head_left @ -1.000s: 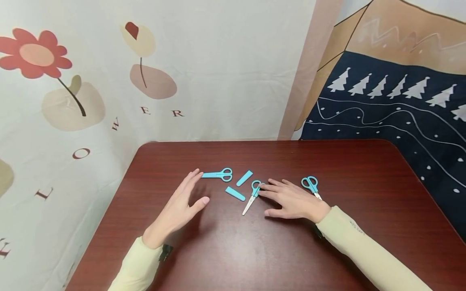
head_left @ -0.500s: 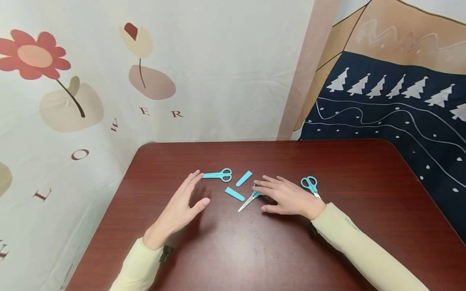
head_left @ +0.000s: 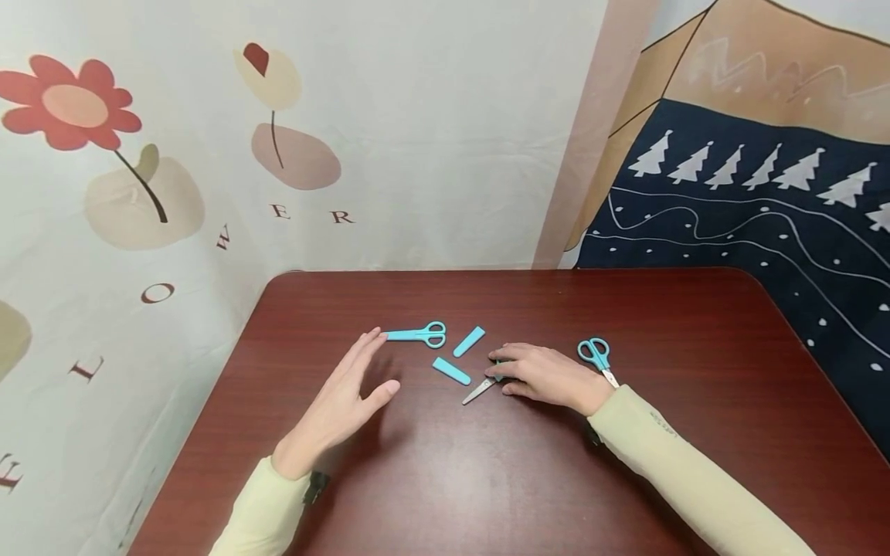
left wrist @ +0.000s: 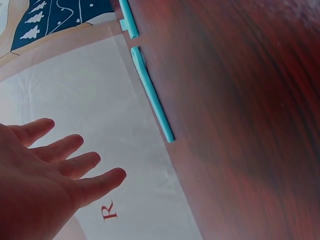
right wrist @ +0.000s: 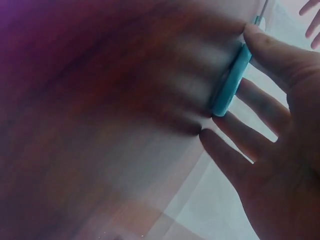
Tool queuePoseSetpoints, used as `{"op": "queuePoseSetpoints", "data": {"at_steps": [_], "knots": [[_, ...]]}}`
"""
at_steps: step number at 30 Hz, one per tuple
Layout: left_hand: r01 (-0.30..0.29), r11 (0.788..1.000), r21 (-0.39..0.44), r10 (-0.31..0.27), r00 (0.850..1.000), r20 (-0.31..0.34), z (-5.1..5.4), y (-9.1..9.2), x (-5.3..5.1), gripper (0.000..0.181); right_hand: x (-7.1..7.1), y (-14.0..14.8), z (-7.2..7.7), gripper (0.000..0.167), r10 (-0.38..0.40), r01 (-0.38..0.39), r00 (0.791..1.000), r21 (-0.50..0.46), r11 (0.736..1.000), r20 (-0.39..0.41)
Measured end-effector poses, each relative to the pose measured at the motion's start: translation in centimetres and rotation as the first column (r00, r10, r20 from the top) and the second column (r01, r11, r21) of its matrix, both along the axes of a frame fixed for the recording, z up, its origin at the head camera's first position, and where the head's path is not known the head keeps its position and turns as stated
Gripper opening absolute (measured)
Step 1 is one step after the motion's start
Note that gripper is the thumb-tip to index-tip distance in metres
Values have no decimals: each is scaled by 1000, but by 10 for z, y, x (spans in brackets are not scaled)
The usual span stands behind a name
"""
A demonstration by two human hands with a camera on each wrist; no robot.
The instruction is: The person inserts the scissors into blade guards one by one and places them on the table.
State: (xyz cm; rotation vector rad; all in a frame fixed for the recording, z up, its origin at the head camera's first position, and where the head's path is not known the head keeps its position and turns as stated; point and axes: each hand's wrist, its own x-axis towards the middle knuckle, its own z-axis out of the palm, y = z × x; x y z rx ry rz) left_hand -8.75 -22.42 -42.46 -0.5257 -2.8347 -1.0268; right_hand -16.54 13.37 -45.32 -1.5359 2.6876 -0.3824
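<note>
In the head view, my right hand [head_left: 545, 374] curls over the blue handle of scissors [head_left: 478, 391] whose bare blades point toward the front left. The right wrist view shows the handle [right wrist: 232, 82] between the thumb and fingers of this hand [right wrist: 280, 115]. My left hand [head_left: 337, 405] is held with fingers extended and thumb apart, its fingertips beside the sheathed tip of other blue scissors [head_left: 417, 334]. Nothing is in its palm in the left wrist view [left wrist: 50, 175]. Two loose blue sheaths [head_left: 452, 371] [head_left: 469, 341] lie between the hands.
A third pair of scissors [head_left: 594, 354] lies behind my right wrist, its blades partly hidden by the arm. All lie on the dark red-brown table [head_left: 445, 494]. A pale printed cloth [head_left: 431, 139] and a navy one with trees [head_left: 737, 193] hang behind.
My right fingers have curled down over the scissors' handle, and those scissors have turned a little, covering more of the handle. The left hand has stayed in nearly the same place.
</note>
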Motion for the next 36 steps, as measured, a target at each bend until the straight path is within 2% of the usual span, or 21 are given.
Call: {"op": "queuePoseSetpoints", "data": {"at_steps": [8, 16, 22, 29, 36], "knots": [[8, 1000, -8, -8, 1000, 1, -1, 3, -3, 76, 2, 4, 3, 29, -43, 45, 998, -44, 998, 37], [36, 999, -5, -36, 999, 7, -4, 10, -7, 75, 5, 8, 3, 21, -65, 64, 998, -50, 997, -2], [85, 996, -28, -85, 996, 4, -5, 20, -10, 74, 11, 10, 2, 18, -74, 72, 997, -50, 996, -28], [141, 988, -64, -139, 990, 38, -5, 33, -16, 77, 19, 22, -2, 18, -115, 111, 993, -81, 990, -39], [246, 959, -142, -241, 969, 50, -9, 41, -25, 79, 25, 39, 1, 19, -159, 154, 987, -117, 981, -35]]}}
